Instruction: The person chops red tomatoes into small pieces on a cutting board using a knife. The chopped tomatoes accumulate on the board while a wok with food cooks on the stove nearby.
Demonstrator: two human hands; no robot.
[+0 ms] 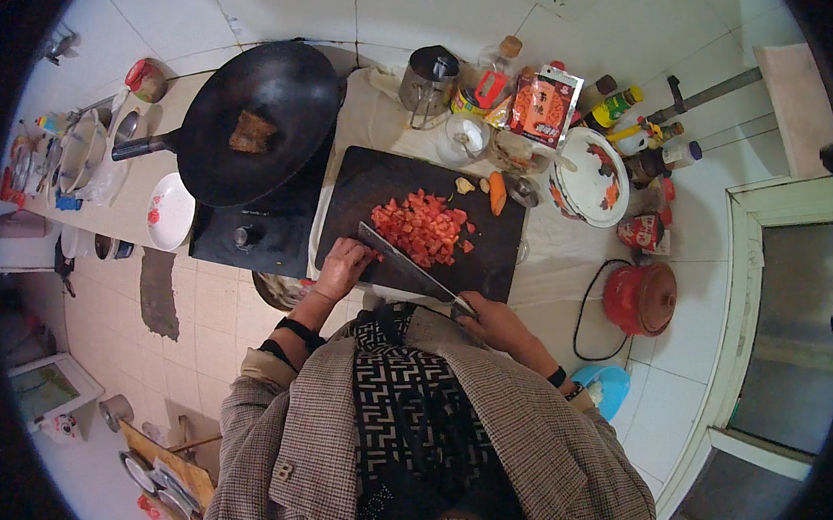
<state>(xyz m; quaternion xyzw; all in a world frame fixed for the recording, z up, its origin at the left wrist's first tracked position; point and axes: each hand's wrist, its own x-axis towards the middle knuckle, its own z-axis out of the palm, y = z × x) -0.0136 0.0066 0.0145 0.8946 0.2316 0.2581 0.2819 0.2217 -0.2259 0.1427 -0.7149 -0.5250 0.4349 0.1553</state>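
Observation:
A heap of diced tomato [422, 226] lies on the black cutting board [357, 182]. My right hand [492, 319] grips the handle of a cleaver [410, 266], whose blade slants across the near part of the board. At the blade's far end, my left hand [345, 263] has its fingers bent close together near a small red piece; whether they pinch it I cannot tell. A piece of carrot [497, 194] and a knob of what looks like ginger [464, 185] sit at the board's far right.
Left of the board, a black wok [202, 130] holding a brown scrubber [251, 133] stands on an induction cooker [249, 250]. A white plate [171, 211] is farther left. Bottles, a glass jar [463, 138] and an enamel bowl [590, 176] crowd the right back. A red pot [638, 299] stands at right.

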